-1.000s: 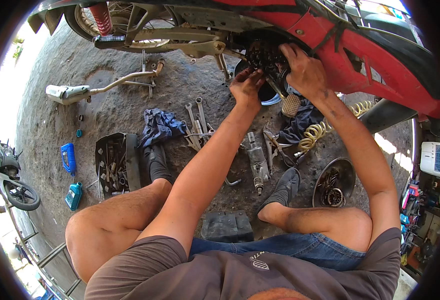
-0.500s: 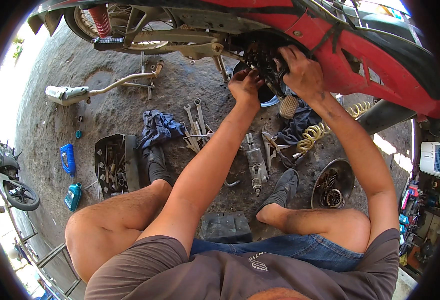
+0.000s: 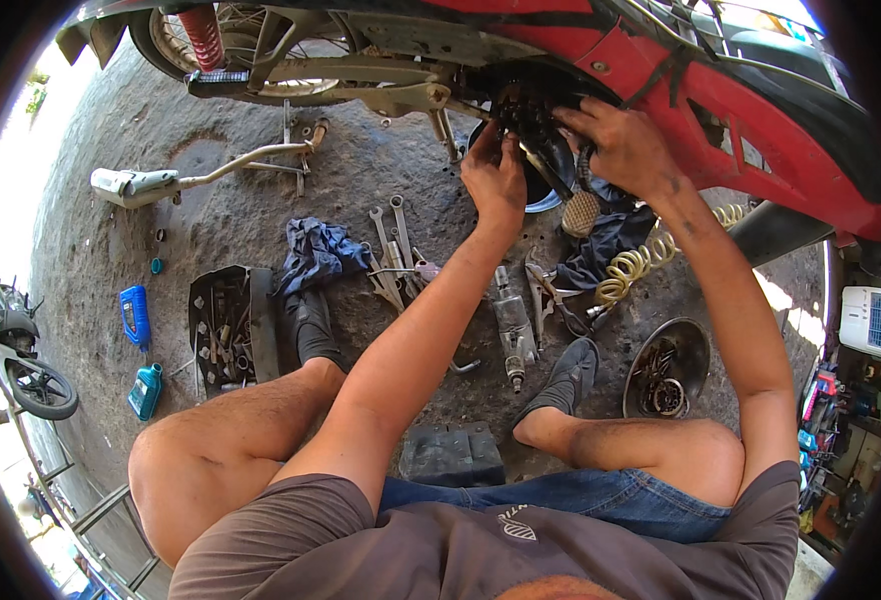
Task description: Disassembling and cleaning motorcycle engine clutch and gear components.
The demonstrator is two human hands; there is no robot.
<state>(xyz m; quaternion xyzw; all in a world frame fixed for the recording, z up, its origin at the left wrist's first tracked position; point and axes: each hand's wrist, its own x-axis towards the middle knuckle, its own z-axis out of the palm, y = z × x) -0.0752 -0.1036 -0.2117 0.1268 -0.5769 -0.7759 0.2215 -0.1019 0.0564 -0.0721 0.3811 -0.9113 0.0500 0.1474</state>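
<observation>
The opened engine [image 3: 529, 112], dark and oily with bare inner parts, sits low on the red motorcycle [image 3: 681, 110]. My left hand [image 3: 497, 182] reaches its near left side, thumb and a finger apart with the tips at the engine. From the right, my right hand [image 3: 629, 150] holds its fingers stretched to the engine's edge; some fingertips are hidden. Nothing held shows in either hand. Below and between them juts a worn metal foot pedal [image 3: 581, 214]. Under the engine, a round pan [image 3: 543, 208] is partly covered.
Wrenches [image 3: 398, 225], a blue rag [image 3: 323, 255], pliers [image 3: 551, 285] and an impact tool [image 3: 513, 325] lie on the ground before me. A toolbox [image 3: 261, 320] and exhaust pipe [image 3: 241, 165] are left; a coiled yellow hose [image 3: 621, 275] and bowl of parts [image 3: 696, 345] are right.
My right hand has shifted slightly right, away from the engine's middle. My left hand has turned, its fingers now pointing up toward the engine and wider apart.
</observation>
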